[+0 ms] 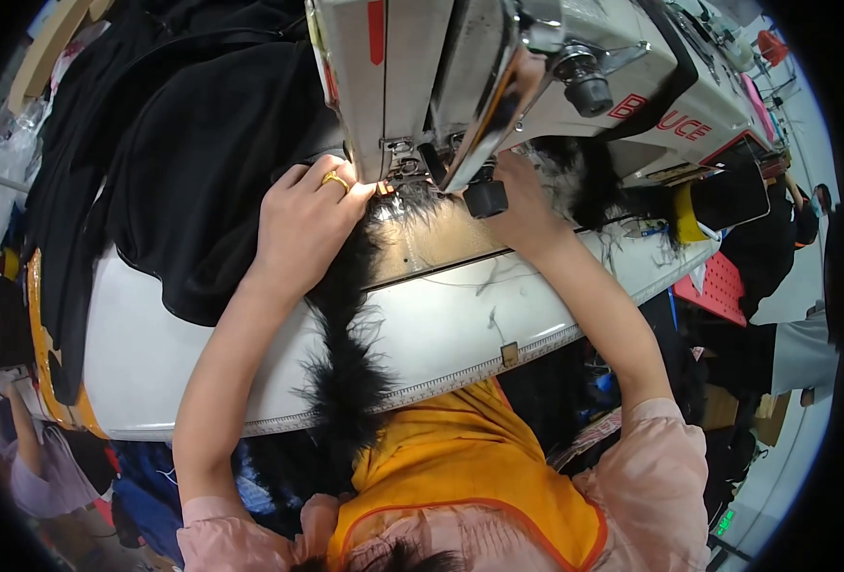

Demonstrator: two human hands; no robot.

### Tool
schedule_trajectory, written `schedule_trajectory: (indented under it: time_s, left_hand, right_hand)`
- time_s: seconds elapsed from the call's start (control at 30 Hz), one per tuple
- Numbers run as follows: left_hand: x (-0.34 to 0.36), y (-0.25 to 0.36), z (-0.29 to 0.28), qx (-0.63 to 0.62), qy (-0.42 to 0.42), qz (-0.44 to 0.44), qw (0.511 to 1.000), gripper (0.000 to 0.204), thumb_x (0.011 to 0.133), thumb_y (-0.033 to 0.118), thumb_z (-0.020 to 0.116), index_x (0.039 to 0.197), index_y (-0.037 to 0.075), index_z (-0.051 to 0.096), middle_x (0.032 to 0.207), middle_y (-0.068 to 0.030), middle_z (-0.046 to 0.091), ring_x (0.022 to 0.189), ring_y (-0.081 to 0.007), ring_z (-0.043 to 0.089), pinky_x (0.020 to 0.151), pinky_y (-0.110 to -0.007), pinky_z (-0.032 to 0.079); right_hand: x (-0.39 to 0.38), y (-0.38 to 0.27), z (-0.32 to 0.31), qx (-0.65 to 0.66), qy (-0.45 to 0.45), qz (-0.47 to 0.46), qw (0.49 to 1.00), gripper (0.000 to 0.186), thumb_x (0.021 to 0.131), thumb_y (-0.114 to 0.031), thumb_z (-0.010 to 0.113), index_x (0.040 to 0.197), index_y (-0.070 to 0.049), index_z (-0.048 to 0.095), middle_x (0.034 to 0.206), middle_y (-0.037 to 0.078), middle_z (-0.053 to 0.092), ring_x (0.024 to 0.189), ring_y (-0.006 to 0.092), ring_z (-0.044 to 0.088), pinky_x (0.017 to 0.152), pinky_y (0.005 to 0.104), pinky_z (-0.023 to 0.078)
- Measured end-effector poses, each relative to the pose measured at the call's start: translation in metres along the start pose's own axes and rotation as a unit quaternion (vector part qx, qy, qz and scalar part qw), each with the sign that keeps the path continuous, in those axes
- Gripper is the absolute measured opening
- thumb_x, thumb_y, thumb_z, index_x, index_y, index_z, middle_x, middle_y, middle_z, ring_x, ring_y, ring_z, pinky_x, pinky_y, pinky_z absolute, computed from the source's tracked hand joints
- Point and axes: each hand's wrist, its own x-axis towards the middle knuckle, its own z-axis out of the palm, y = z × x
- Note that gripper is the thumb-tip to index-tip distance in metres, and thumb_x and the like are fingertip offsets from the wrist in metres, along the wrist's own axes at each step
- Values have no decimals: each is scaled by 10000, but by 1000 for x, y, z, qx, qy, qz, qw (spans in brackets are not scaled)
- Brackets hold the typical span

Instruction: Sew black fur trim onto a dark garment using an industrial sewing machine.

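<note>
A white sewing machine (389,86) stands over the table in front of me, its lamp lighting the metal plate (432,243) below the needle area. My left hand (309,217), with a gold ring, is curled close to the left of the presser foot. Its fingers are closed on a fluffy black fur trim (346,381), which hangs down past the table's front edge. A black garment (203,162) is spread to the left of that hand. My right hand (525,202) reaches in at the right of the needle area, next to black fur; the machine's parts hide its fingers.
The white table (145,353) has a ruler strip (441,383) along its curved front edge. Loose black fluff lies on its right side. A yellow roll (689,214) and a red perforated tray (713,289) are farther right. Other people are at both sides.
</note>
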Motion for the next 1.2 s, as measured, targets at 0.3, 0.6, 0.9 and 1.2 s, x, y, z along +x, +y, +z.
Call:
schedule_trajectory:
  time_s: [0.3, 0.6, 0.9, 1.2]
  left_hand:
    - [-4, -2, 12, -27, 104, -20, 994, 143, 748, 223, 587, 869, 160, 628, 876, -2, 628, 817, -172, 625, 628, -306, 512]
    - [-6, 64, 61, 70, -68, -383, 919, 399, 778, 325, 570, 1014, 18, 666, 1147, -199, 534, 1006, -339, 501, 795, -454, 413]
    - [41, 52, 69, 11, -8, -269, 963, 300, 819, 287, 519, 986, 106, 690, 1114, -153, 597, 1124, -372, 480, 898, -549, 360]
    - [33, 33, 74, 23, -14, -286, 958, 239, 838, 236, 515, 949, 145, 706, 996, -13, 674, 875, -225, 608, 716, -462, 422]
  right_hand:
    - [-55, 45, 53, 68, -141, 201, 967, 359, 797, -188, 550, 1130, -56, 573, 1041, 143, 620, 980, 264, 588, 826, 389, 470]
    - [11, 33, 17, 101, -234, -98, 962, 364, 868, -24, 424, 1211, -8, 547, 1216, 121, 580, 1169, 257, 513, 1020, 346, 333]
    - [19, 131, 22, -66, -266, -242, 931, 394, 858, -113, 481, 1224, 31, 500, 1218, 212, 538, 1131, 367, 501, 961, 384, 386]
    - [40, 98, 28, -140, -368, -114, 912, 491, 855, -125, 515, 1317, 4, 411, 1267, 237, 495, 1161, 356, 477, 921, 405, 387]
